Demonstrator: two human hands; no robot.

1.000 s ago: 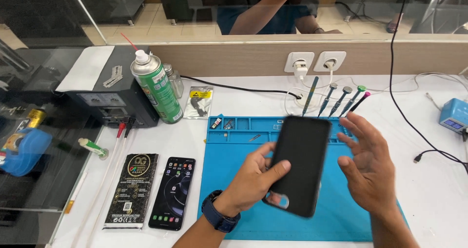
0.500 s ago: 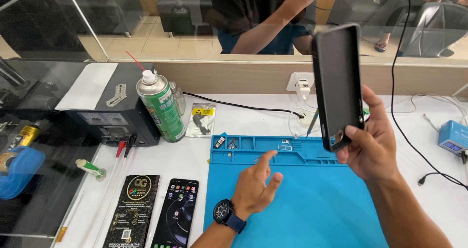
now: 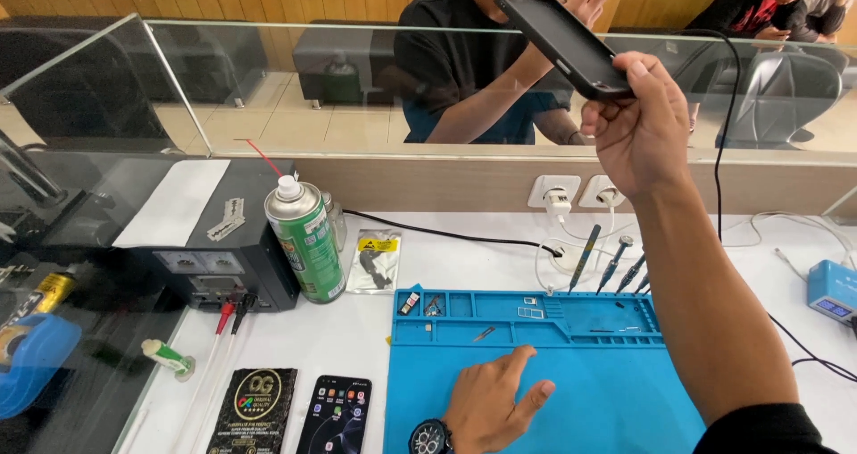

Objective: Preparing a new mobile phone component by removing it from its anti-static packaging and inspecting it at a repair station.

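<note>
So we've got the right hand point(image 3: 644, 124) lifted way up off the surface point(image 3: 446, 258), fingers wrapped around the lower end of a black phone point(image 3: 561, 43) that sticks out up and to the left of it, tilted flat-ish, probably so we can look along its edge or underside against the light. The left hand point(image 3: 489, 402) holds nothing and rests palm down with fingers loosely spread on the blue work mat point(image 3: 616, 391), likely just steadying us. Right past its fingertips are the mat's little tray compartments with a few tiny parts, which looks handy for keeping them from rolling off. To the left of that hand lie a second phone point(image 3: 335, 416) with its screen lit and a black flat box point(image 3: 254, 411). Further out that way stands a green spray can point(image 3: 306, 240) next to a dark power unit point(image 3: 223, 262). Below the raised hand a few screwdrivers point(image 3: 607, 262) stand upright at the mat's far edge, within easy grabbing distance.
</note>
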